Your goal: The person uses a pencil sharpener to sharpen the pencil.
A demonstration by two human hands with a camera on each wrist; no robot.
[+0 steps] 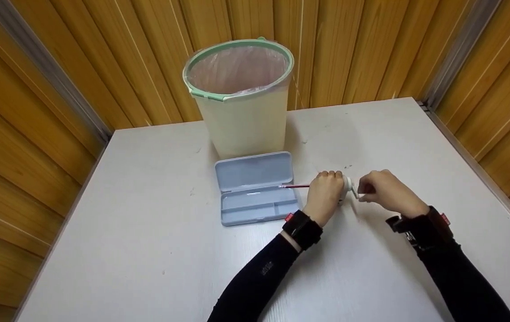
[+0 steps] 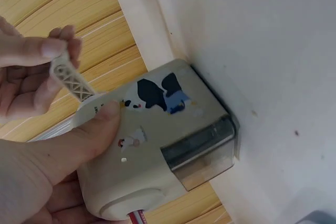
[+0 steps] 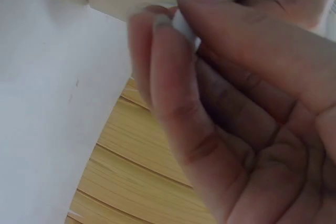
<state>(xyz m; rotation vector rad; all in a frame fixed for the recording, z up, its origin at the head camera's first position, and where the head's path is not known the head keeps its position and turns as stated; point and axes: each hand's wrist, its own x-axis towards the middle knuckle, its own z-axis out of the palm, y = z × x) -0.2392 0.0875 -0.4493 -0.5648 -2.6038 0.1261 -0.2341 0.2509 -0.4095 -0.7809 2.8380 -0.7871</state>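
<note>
My left hand (image 1: 325, 192) grips a cream crank pencil sharpener (image 2: 152, 129) with panda pictures and a clear shavings drawer (image 2: 205, 153). A red pencil (image 1: 299, 186) sticks out of the sharpener's front, pointing left over the pencil case. On the opposite side, my right hand (image 1: 387, 192) pinches the end of the crank handle (image 2: 73, 80) between thumb and fingers. In the right wrist view the white knob (image 3: 185, 27) shows between the fingertips. Just left of the left hand lies a blue pencil case (image 1: 248, 219), its lid (image 1: 255, 172) raised and its compartments bare.
Behind the pencil case stands a cream waste bin (image 1: 246, 125) with a green rim and a clear liner. Everything is on a white table (image 1: 147, 246). Yellow wood-look panels (image 1: 340, 53) enclose the back and both sides.
</note>
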